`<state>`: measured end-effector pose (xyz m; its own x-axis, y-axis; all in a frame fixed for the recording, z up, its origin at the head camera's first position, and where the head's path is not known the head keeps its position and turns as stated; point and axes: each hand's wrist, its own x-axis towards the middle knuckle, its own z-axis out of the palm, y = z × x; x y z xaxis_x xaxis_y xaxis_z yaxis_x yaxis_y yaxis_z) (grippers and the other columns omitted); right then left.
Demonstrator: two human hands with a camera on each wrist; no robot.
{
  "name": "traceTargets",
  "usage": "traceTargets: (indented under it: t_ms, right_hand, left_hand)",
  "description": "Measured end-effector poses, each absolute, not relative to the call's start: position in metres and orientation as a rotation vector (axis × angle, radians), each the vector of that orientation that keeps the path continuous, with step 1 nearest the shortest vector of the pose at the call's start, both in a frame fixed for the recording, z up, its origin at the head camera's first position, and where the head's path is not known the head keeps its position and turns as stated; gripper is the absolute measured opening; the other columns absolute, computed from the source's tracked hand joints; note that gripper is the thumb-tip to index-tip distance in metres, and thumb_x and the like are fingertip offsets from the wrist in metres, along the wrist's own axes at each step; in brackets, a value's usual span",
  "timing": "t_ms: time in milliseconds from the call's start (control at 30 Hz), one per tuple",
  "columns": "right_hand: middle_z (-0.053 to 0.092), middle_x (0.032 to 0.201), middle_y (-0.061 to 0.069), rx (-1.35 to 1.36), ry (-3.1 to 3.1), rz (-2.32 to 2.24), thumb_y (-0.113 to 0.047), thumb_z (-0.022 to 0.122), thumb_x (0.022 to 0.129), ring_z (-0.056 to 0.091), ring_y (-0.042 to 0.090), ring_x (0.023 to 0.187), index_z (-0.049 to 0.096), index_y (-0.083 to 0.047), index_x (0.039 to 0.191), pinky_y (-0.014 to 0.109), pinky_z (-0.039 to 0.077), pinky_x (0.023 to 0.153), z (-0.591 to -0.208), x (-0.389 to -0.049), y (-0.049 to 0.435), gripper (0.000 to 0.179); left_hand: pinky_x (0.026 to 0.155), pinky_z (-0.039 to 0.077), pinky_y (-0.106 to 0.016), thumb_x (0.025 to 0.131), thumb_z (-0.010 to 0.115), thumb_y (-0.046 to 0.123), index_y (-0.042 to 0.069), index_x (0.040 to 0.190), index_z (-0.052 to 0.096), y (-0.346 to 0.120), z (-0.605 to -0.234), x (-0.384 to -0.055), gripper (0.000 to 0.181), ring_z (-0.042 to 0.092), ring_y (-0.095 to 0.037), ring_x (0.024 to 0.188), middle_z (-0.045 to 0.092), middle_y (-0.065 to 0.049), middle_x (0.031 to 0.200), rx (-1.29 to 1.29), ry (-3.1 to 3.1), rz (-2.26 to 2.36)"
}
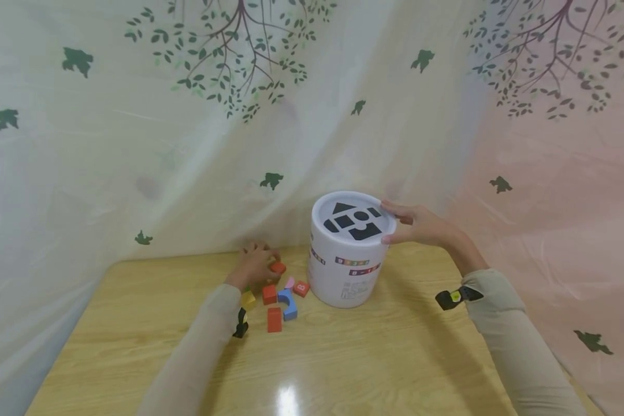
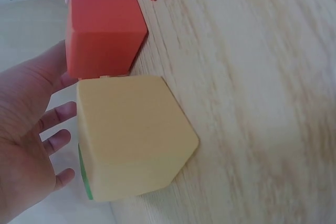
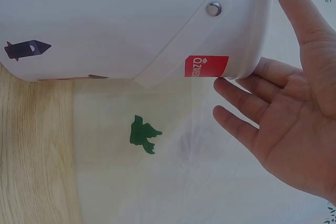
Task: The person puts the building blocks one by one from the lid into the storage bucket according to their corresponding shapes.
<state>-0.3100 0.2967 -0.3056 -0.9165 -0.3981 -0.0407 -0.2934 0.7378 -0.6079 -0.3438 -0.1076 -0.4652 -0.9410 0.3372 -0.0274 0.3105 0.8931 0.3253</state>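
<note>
My left hand [image 1: 255,267] pinches a small red block [image 1: 278,267] between thumb and finger, left of the white shape-sorter bucket [image 1: 343,277]. In the left wrist view a red cube [image 2: 105,30] hides those fingertips, while the other fingers [image 2: 58,141] stay spread behind a yellow block [image 2: 131,129]. My right hand [image 1: 421,226] grips the rim of the bucket's lid [image 1: 351,224] from the right, its thumb on the near side. Dark cutouts of several shapes mark the lid. The right wrist view shows the fingers [image 3: 239,95] at the rim, near a white strap [image 3: 178,45].
Nearer than the left hand lie a blue arch block [image 1: 289,304], a red rectangular block [image 1: 274,319], a red block with a letter B [image 1: 301,288] and a pink piece [image 1: 290,282]. Behind the wooden table [image 1: 343,358] hangs a leaf-patterned curtain [image 1: 213,173].
</note>
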Motion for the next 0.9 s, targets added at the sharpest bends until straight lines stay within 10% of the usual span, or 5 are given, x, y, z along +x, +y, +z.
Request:
traceTargets:
  t_ms: [900]
  right_hand:
    - [0.025, 0.169, 0.005, -0.579, 2.761, -0.93, -0.051, 0.082, 0.081, 0.032, 0.05, 0.148, 0.028, -0.022, 0.161, 0.067, 0.031, 0.114, -0.307, -0.31, 0.299, 0.102]
  left_hand:
    - [0.107, 0.035, -0.058, 0.081, 0.085, 0.032, 0.01, 0.12, 0.066, -0.113, -0.438, -0.332, 0.049, 0.043, -0.036, 0.126, 0.062, -0.012, 0.126, 0.488, 3.001, 0.837]
